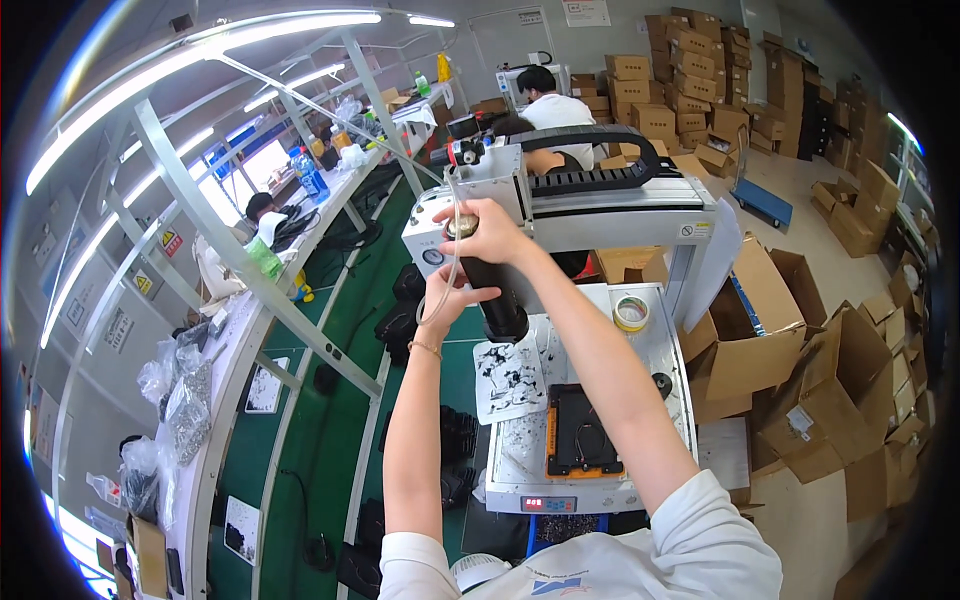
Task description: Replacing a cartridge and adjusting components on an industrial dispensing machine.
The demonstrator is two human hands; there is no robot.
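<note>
Both my hands are up at the head of a white gantry machine (605, 192), around a black cylinder (504, 312) that hangs upright over the work table. My right hand (492, 236) closes its fingers on the round metallic cap (463, 226) at the cylinder's top. Lower down, my left hand (452, 297) grips the cylinder's side, thumb across its front. A thin clear tube (456, 190) runs down past both hands. Below lie a white sheet (508, 380) with black smears and an orange fixture (551, 432) holding a flat black part (583, 437).
A roll of tape (631, 313) rests on the machine's table (645, 370). Open cardboard boxes (745, 350) crowd the right side. At left runs a long bench (225, 370) with plastic bags (188, 395), beside a metal post (255, 255). Another person (557, 110) sits behind the machine.
</note>
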